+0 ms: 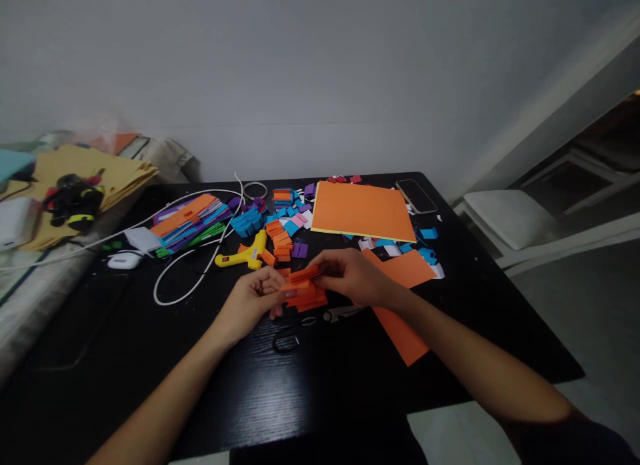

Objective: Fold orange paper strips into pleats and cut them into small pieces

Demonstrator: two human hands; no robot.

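My left hand (255, 297) pinches an orange paper strip (296, 289) between thumb and fingers. My right hand (345, 273) grips a small stack of folded orange paper (304, 273) just beside it. More orange paper pieces (311, 301) lie under both hands. In front of them on the black table are scissors (287, 340) with dark handles, their blades reaching toward my right wrist. Larger orange paper sheets (400, 331) lie beneath my right forearm. Beyond my left hand sits a yellow glue gun (243, 253), next to several folded orange pieces (281, 241).
An orange sheet stack (364, 210) lies at the back, with a phone (417, 196) to its right. Coloured paper strips (193, 218), a white cable (167, 278) and a white earbud case (125, 260) are on the left. Blue paper bundles (249, 220) stand behind the glue gun.
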